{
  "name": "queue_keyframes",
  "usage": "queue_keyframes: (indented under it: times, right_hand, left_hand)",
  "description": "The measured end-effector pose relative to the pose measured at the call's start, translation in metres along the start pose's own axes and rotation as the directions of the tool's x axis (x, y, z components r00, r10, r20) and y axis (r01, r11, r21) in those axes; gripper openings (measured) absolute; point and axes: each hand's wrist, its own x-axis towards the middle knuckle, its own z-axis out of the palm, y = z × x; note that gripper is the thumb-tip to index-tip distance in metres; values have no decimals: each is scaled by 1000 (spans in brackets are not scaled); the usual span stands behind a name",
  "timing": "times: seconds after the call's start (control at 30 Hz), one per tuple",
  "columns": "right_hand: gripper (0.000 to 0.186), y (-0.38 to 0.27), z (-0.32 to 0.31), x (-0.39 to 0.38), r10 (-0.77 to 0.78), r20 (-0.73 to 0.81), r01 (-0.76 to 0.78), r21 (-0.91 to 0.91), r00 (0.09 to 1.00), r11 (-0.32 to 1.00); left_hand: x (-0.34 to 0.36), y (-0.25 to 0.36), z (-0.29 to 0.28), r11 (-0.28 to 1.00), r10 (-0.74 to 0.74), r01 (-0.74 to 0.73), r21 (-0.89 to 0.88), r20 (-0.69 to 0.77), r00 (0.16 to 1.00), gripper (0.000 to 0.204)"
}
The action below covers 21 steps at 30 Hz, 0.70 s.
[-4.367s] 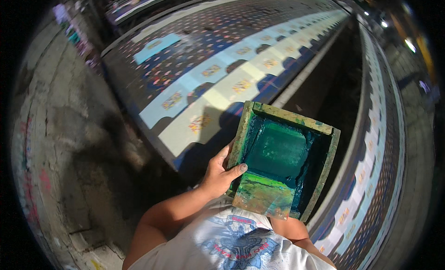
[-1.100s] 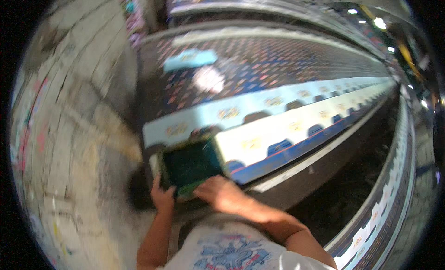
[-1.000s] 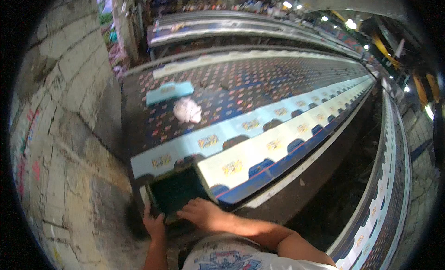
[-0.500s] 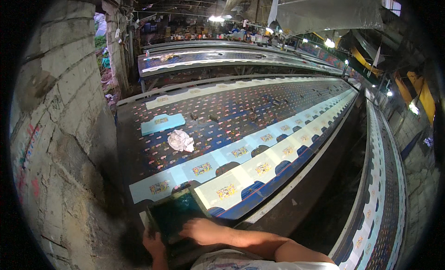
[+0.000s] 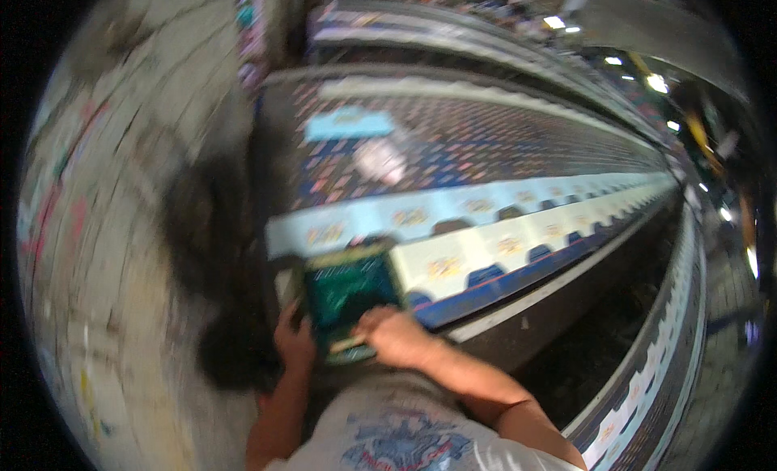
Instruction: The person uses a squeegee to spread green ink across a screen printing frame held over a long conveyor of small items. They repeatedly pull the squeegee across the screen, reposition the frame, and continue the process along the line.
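A screen printing frame (image 5: 344, 289) with a green mesh lies at the near end of the long table, over the start of the cream row of fabric pieces. My left hand (image 5: 294, 337) is closed on its left edge. Inside the frame, near the close side, my right hand (image 5: 392, 333) is closed round a squeegee (image 5: 348, 343), of which only a pale strip shows. Motion blurs the fingers. Cream fabric pieces (image 5: 465, 270) with small colourful prints run off to the right of the frame. Light blue printed pieces (image 5: 368, 238) lie in a row just beyond.
Farther back on the patterned table (image 5: 291, 173) are a light blue stack of fabric (image 5: 348, 125) and a crumpled white cloth (image 5: 380, 161). A rough block wall (image 5: 129, 228) stands close on the left. Another long table with fabric pieces (image 5: 627, 406) runs along the right.
My view has swung, so the table and wall sit farther right and higher. The frame stays at the table's near end, with both hands still at it. More of my shirt shows.
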Motion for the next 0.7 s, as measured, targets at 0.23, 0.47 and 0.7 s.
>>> queue_keyframes:
  times: [0.23,0.47,0.7]
  right_hand:
    - [42,26,-34,31,28,193,-69,209,981,975]
    - [36,65,-28,78,55,25,-59,179,998,982]
    - [54,68,-15,98,158,-46,-151,122,986,981]
  left_hand:
    - [-12,-30,8,948,-12,20,-319,24,1000,48]
    - [-8,-8,13,987,27,-22,-160,28,999,46]
    - [-7,-20,15,985,124,-125,-120,-16,992,46]
